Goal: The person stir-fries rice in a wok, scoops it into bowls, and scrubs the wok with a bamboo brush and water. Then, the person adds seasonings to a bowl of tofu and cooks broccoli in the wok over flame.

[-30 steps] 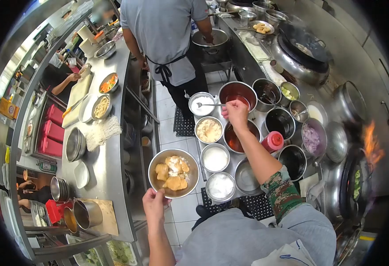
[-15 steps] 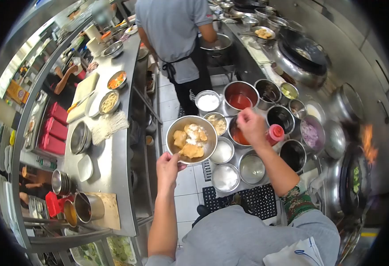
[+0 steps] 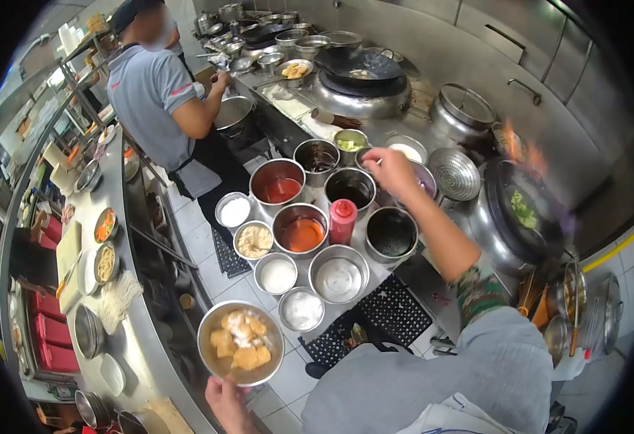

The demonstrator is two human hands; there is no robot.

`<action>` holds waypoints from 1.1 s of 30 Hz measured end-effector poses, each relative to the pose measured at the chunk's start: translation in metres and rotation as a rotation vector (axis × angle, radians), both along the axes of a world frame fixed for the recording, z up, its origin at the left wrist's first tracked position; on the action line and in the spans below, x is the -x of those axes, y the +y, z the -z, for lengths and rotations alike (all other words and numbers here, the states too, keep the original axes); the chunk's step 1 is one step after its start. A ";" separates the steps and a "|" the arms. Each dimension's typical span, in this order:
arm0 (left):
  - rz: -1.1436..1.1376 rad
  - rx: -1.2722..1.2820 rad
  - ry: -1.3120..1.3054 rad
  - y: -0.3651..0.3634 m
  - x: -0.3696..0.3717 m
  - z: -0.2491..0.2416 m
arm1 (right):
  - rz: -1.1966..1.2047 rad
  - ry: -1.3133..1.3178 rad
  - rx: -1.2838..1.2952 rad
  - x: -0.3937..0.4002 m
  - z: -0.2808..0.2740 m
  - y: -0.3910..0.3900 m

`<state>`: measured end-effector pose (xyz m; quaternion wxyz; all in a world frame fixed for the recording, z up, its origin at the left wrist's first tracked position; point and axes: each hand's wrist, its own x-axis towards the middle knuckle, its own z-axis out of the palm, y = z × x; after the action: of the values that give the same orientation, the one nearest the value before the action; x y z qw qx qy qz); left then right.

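Observation:
My left hand grips the near rim of a steel bowl, held over the floor beside the seasoning pots. Golden-brown chunks with white powder on top lie in the bowl. Above the right side of the pots, my right hand has its fingers pinched together over a small metal container, largely covered by the hand. Whatever is between those fingers is too small to make out. Close by are a pot of dark sauce and a red squeeze bottle.
Red sauce, orange sauce and white powder fill other pots. Flames rise behind a wok holding green pieces. A co-worker stands at the far left. A steel counter runs along the left.
The camera view has turned rightward. My right hand has moved from over the orange sauce to the small container farther right. The bowl is now nearer me, and the co-worker has turned.

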<state>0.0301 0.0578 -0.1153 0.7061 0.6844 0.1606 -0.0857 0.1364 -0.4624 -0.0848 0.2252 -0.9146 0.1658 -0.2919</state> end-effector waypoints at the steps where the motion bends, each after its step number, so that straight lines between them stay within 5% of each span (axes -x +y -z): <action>1: -0.036 -0.015 -0.018 -0.004 0.007 -0.002 | -0.019 0.095 0.036 -0.009 0.003 -0.032; 8: -0.177 -0.102 -0.057 -0.070 0.021 -0.024 | -0.213 0.644 0.356 -0.075 0.062 -0.141; 10: -0.120 -0.148 0.207 -0.089 0.015 -0.036 | -0.271 0.711 0.433 -0.089 0.080 -0.155; 16: -0.128 -0.013 -0.004 -0.202 -0.002 -0.051 | -0.518 0.843 0.420 -0.108 0.096 -0.176; 20: -0.062 0.008 0.013 -0.240 -0.006 -0.054 | -0.483 0.727 0.376 -0.103 0.061 -0.186; 33: 0.000 -0.056 0.068 -0.291 -0.006 -0.050 | -0.508 0.763 0.296 -0.107 0.080 -0.190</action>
<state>0.0359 -0.2334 -0.0654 0.6806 0.7007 0.1870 -0.1042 0.2436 -0.6525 -0.1647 0.0797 -0.9903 -0.0352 0.1083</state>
